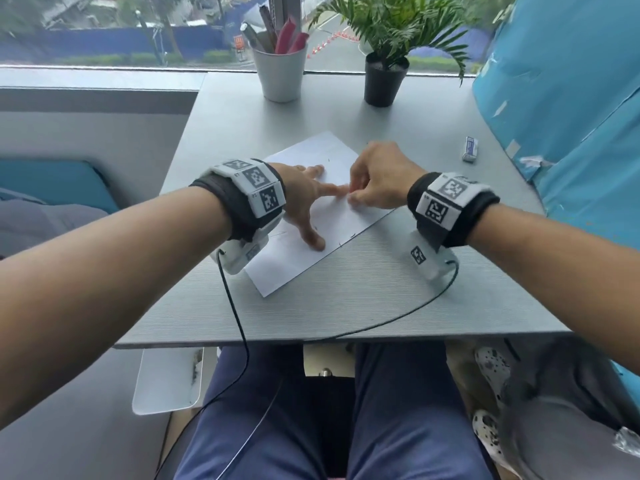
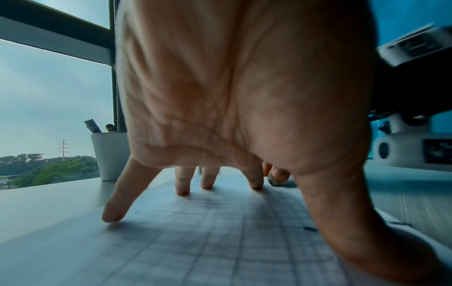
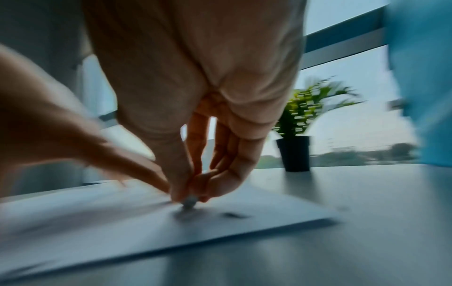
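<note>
A white sheet of paper [image 1: 311, 216] lies slantwise on the grey table [image 1: 346, 299]; the left wrist view shows a faint grid on the paper [image 2: 195, 232]. My left hand [image 1: 308, 199] is spread flat, its straight fingers [image 2: 117, 209] pressing the sheet down. My right hand [image 1: 367, 188] has curled fingers pinching a small whitish-grey object, likely an eraser [image 3: 189, 201], whose tip touches the paper [image 3: 122, 222] just beside the left index finger. The right wrist view is blurred by motion.
A white cup [image 1: 280, 74] of pens and a black-potted plant [image 1: 384, 77] stand at the table's far edge by the window. A small boxed eraser [image 1: 470, 148] lies at the right. Blue-wrapped bulk [image 1: 571, 116] crowds the right side. Cables trail over the front edge.
</note>
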### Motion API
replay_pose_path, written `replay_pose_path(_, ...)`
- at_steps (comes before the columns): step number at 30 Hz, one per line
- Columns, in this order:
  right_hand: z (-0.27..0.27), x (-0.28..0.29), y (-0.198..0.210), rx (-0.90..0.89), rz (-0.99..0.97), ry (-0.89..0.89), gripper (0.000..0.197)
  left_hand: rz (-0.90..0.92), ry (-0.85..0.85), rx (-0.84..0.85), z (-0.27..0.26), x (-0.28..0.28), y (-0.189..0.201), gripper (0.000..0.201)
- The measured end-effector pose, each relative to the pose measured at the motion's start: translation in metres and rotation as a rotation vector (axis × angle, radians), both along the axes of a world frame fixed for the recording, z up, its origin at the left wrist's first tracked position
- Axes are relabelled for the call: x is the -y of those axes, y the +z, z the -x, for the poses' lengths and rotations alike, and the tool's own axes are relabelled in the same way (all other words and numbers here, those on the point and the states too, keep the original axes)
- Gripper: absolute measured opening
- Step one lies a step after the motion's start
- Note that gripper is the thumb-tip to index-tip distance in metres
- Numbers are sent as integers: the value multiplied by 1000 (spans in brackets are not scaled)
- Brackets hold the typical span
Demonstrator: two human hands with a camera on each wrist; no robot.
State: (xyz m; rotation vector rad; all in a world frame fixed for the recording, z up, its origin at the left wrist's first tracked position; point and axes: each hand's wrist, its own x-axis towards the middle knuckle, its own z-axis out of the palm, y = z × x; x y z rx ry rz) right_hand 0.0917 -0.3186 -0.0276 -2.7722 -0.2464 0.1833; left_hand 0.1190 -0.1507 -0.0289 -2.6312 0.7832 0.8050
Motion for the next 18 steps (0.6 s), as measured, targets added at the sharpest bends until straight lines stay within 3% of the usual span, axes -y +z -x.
replay_pose_path(4, 28, -22, -5, -111, -30, 164, 4, -5, -21, 7, -2, -1, -1, 126)
replay_pose_path(9, -9, 6, 4, 6, 21, -20, 10, 15, 4, -6, 0, 0, 0, 125)
replay_pose_path(14, 30, -28, -1, -132, -8, 246, 3, 28, -26, -27, -5, 0, -1, 119)
replay_pose_path(18, -14, 4, 6, -32, 16, 35, 8, 37, 6, -15, -4, 0, -2, 130)
